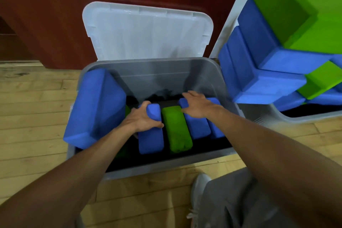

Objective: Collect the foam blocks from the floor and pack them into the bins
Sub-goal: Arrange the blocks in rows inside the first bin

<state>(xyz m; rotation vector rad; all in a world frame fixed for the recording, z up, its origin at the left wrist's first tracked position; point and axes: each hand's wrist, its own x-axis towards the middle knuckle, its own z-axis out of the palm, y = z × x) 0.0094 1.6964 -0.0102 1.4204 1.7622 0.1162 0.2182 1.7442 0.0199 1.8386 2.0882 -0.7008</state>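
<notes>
**Both hands in the grey bin, sorting foam blocks**

A wooden plank floor (pixel 33 102) carries everything, with a dark red-brown wall (pixel 55 15) behind. The grey bin (pixel 166 159) sits on the floor in the middle, its translucent white lid (pixel 148 31) standing open against the wall. To the right, a second bin (pixel 288 118) is heaped above its rim with a stack of blocks (pixel 277 46), blue and green ones mixed; the exact count there cannot be told, as the pile runs out of view.

A large blue block (pixel 92 107) leans tilted over the left rim of the grey bin, partly covering that side of the opening. Inside, four blocks stand side by side on a dark bottom: a blue block (pixel 150 137), then a green block (pixel 176 129) touching it, then another blue one (pixel 198 126), and a last blue one (pixel 215 129) against the right wall. A sliver of green shows beneath the left arm.

The left hand (pixel 140 116) is clenched around the far end of the first blue block. The right hand (pixel 199 105) lies spread, fingers loose, on the far ends of the two right-hand blue blocks, gripping nothing.

Near the floor's front edge, a grey trouser leg (pixel 240 200) and a grey shoe (pixel 199 190) show.
</notes>
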